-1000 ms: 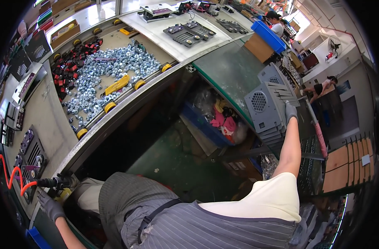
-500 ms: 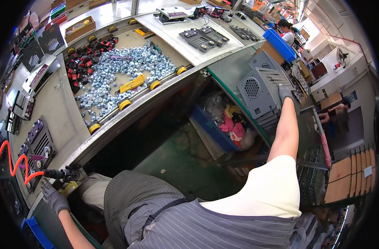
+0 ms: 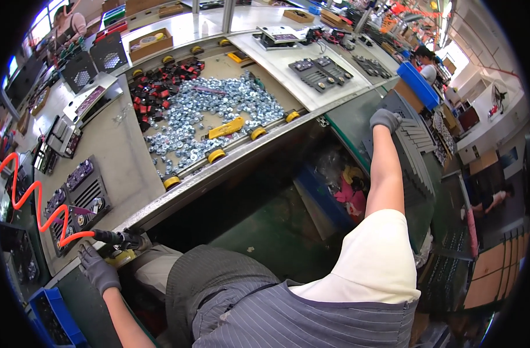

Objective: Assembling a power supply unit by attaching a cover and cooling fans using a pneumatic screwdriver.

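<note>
My left hand (image 3: 98, 269), in a grey glove, rests at the bench edge on the left with its fingers stretched out. Close beside it lies a black hand-held power tool (image 3: 123, 238), joined to an orange coiled hose (image 3: 39, 197); the hand does not hold it. My right arm reaches forward to the right, where the gloved right hand (image 3: 385, 119) is curled at the upper edge of stacked grey metal panels (image 3: 418, 145). The fingertips are partly hidden, but they appear closed on a panel. Slots show in the panels to the right of the hand.
A recessed tray holds many silvery metal parts (image 3: 218, 98), red-and-black pieces (image 3: 160, 95) and a yellow tool (image 3: 225, 127). Dark slotted plates (image 3: 94, 188) lie on the left bench. A blue bin (image 3: 418, 86) stands beyond the panels. Another blue bin (image 3: 323, 197) sits under the bench.
My right hand has moved from the right side of the panel stack to its upper left edge. The view has shifted left; my left hand stays by the tool.
</note>
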### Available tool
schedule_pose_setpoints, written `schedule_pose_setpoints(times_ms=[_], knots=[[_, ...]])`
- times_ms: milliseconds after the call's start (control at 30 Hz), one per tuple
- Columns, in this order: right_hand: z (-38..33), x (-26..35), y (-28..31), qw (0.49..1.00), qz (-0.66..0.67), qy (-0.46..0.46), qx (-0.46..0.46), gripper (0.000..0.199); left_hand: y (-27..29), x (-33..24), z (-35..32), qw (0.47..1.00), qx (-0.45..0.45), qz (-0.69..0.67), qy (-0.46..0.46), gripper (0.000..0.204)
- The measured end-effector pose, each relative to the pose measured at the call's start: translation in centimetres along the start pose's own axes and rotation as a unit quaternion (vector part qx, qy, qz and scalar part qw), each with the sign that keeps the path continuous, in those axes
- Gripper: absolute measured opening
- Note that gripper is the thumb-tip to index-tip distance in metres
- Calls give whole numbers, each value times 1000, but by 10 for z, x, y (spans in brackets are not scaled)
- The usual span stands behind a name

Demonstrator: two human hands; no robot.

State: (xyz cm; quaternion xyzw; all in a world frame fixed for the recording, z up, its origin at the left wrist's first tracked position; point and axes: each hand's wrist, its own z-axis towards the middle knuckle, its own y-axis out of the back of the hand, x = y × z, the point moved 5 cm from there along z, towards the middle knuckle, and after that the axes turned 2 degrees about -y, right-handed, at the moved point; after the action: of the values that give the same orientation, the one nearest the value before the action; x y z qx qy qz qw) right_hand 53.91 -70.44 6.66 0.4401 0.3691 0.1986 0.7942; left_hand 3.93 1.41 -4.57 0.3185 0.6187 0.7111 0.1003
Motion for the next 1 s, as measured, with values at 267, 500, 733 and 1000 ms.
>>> schedule_pose_setpoints(times_ms=[267,500,733,1000], knots=[[1,16,6,997,73,7,2,26,11,4,-5,1000,-17,-19,-1,72],[-15,-14,34,965,243,-30,90,45,9,2,-3,1000,2,-21,4,67],[49,-22,-62,861,448,37,237,28,13,-16,3,999,0,-47,-12,63],[-138,-11,68,338,846,99,401,23,21,-5,-1,1000,11,-28,1,59]])
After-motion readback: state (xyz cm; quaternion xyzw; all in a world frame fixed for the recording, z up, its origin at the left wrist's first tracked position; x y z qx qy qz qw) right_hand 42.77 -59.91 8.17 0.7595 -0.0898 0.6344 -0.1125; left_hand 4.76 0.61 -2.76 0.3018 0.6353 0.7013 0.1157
